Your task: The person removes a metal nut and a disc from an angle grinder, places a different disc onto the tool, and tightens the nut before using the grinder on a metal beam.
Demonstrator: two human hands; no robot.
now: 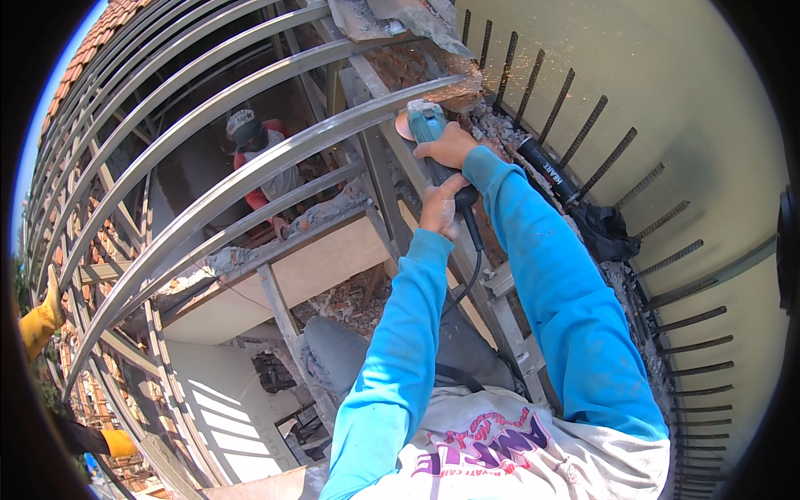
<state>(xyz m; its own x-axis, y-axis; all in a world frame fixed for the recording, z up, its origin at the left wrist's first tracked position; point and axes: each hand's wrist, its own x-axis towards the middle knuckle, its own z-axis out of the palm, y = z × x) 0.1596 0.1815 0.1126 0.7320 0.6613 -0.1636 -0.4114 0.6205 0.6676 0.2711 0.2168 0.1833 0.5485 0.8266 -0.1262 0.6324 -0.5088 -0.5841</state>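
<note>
I have the right hand and left hand wrapped around the angle grinder; its long axis points forward, right hand nearer the cutting disc, beside the steel rafter.

Arms reach forward, right fingers curled beyond left fingers

One fisheye view looks down and forward from the wearer's head, close above the shirt, along both sleeves to the hands farther off, metal beams left and a wall right.
</note>
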